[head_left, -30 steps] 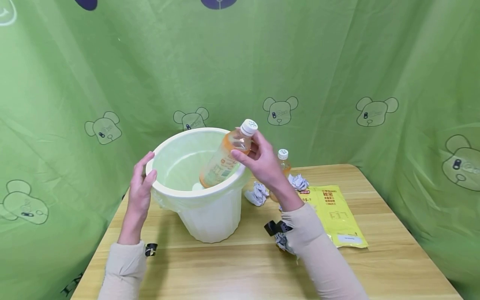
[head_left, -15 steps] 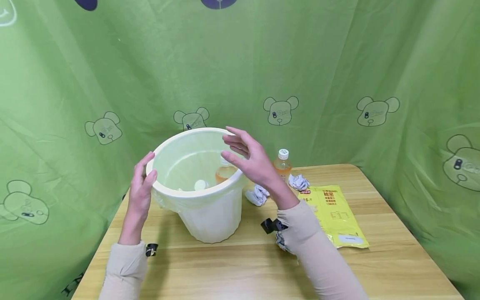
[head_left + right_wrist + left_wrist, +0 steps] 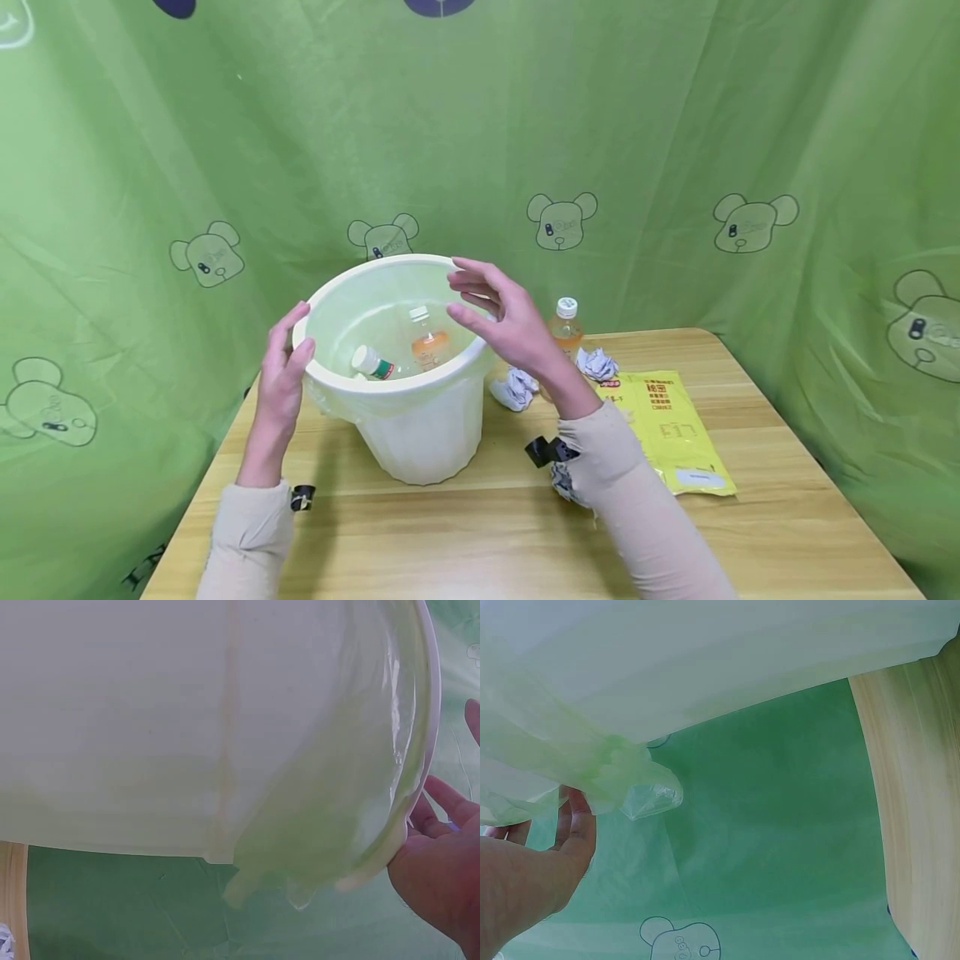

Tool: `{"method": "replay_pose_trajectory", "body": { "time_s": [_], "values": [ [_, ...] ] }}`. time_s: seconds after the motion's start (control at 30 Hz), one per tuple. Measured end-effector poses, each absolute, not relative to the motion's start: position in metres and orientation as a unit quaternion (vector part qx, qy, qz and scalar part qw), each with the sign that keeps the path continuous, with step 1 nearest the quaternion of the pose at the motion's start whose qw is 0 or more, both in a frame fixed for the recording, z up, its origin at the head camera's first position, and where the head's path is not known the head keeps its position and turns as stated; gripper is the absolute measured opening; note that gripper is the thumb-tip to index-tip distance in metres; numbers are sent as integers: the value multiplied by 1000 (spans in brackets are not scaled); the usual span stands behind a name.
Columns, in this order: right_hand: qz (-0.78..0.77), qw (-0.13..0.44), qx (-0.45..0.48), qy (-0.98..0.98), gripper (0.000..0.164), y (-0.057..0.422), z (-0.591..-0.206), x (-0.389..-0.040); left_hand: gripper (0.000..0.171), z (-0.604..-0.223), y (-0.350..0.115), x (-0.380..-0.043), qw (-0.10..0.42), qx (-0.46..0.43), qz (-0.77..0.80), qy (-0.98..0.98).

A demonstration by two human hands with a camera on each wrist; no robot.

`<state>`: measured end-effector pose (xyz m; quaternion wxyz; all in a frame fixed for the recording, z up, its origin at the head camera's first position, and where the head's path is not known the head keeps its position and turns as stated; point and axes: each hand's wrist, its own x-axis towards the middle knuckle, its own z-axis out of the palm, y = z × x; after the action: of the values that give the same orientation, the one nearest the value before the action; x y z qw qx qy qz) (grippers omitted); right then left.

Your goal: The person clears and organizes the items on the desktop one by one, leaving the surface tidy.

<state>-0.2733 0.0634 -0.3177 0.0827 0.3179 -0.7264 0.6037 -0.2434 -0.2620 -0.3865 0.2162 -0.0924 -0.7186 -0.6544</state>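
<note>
A white trash can (image 3: 420, 442), lined with a thin pale-green bag (image 3: 622, 769), stands on the wooden table. My left hand (image 3: 280, 379) grips its left rim, thumb at the near side and fingers farther back. At the right rim, my right hand (image 3: 513, 329) is held with fingers loosely spread over the opening and nothing in them; the right wrist view shows its heel right at the rim. Inside the can lean a plastic bottle with some orange drink (image 3: 430, 343) and a white-capped container with a green label (image 3: 372, 362). Their lower parts are hidden by the can's wall.
Right of the can stands another orange drink bottle (image 3: 566, 329), partly behind my right hand. Crumpled paper balls (image 3: 514, 389) lie beside it, one partly under my right sleeve. A yellow package (image 3: 678, 433) lies flat farther right. A green curtain (image 3: 637, 125) surrounds the table.
My right hand has let go of the orange drink bottle, which dropped into the can and now leans inside. The white-capped container shifted left. My left hand stayed on the rim.
</note>
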Motion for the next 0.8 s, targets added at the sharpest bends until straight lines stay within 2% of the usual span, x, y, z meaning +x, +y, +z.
{"method": "replay_pose_trajectory", "body": {
  "time_s": [0.4, 0.8],
  "values": [
    [622, 90, 323, -707, 59, 69, -319, -276, 57, -387, -261, -244, 217, -92, -651, -722],
    [617, 156, 263, -725, 57, 111, -329, -297, 57, -387, -261, -243, 216, -91, -653, -720]
  ]
}}
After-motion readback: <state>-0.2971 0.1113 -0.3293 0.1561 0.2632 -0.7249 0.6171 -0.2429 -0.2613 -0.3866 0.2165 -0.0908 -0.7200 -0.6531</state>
